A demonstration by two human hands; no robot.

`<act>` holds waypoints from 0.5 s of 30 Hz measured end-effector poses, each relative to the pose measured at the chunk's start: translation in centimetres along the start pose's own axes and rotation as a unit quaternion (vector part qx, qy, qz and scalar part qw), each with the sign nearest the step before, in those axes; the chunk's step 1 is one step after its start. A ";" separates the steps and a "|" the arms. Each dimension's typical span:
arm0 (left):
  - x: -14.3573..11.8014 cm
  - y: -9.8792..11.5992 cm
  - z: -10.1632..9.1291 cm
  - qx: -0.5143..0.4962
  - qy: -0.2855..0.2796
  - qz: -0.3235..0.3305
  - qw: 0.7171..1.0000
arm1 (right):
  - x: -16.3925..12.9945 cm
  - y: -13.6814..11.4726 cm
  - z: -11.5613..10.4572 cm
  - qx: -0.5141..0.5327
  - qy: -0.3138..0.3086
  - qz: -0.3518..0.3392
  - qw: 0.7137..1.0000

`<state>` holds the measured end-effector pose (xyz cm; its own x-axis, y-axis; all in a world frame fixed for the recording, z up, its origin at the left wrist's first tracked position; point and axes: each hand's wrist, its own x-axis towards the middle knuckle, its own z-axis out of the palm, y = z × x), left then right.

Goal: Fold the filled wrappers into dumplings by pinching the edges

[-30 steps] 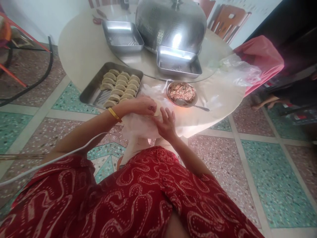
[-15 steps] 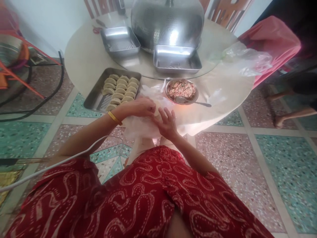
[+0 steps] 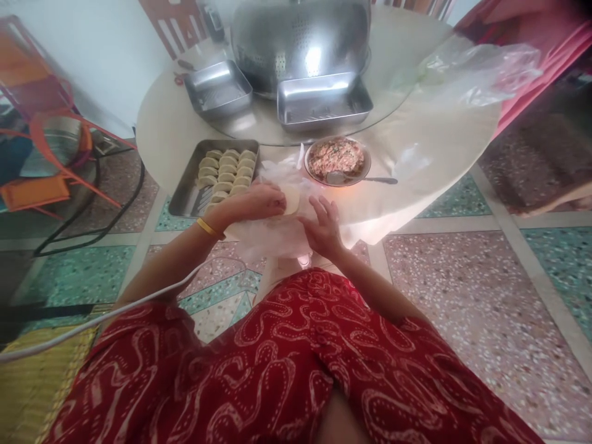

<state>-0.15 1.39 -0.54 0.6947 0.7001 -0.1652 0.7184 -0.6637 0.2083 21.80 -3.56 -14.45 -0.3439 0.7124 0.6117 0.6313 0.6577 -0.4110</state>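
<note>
Fingers (image 3: pixel 277 200) of the left hand (image 3: pixel 259 203) are curled and pinched on a round dough skin (image 3: pixel 291 198), which is held just above the near edge of the tabletop (image 3: pixel 161 123). The right hand (image 3: pixel 324 225) is kept just beside the skin, with its fingers spread and pinching nothing.

Some of the work looks done, and more looks left. From big to small, the containers are these. A big shiny dome cover (image 3: pixel 296 43) is seen at the back; what is under it is hidden. A long metal tray (image 3: pixel 185 197) is filled partway with rows of folded dumplings (image 3: pixel 226 172), and bare room is left at its near end. Two more metal trays, one at the back left (image 3: pixel 217 92) and one in the middle (image 3: pixel 324 105), look empty. A round bowl (image 3: pixel 365 166) is still heaped with pink meat filling (image 3: pixel 335 157), and a spoon (image 3: pixel 351 179) is rested in it. A thin plastic sheet (image 3: pixel 277 237) is spread under the hands.
</note>
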 end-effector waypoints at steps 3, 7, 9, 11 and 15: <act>-0.1 0.2 0.0 0.017 -0.013 -0.005 1.000 | 0.0 0.0 -0.1 0.007 0.001 0.001 1.000; -0.3 0.6 0.2 0.064 0.003 0.002 0.998 | -0.1 0.1 -0.4 -0.001 0.013 0.003 1.000; -0.3 0.4 0.4 0.061 0.014 -0.004 0.998 | 0.0 0.1 -0.6 -0.002 0.018 0.007 1.000; -0.3 0.0 0.6 0.032 0.022 -0.021 0.999 | 0.1 0.1 -0.6 0.003 0.020 0.012 1.000; -0.3 -0.4 0.6 -0.014 0.021 -0.031 0.999 | 0.8 -0.4 -0.4 0.011 0.020 0.018 1.000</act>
<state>-0.63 1.26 -1.17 0.6459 0.7509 -0.1378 0.7587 -0.6112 0.2255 21.61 -3.36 -13.53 -0.2936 0.7257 0.6222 0.6268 0.6376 -0.4479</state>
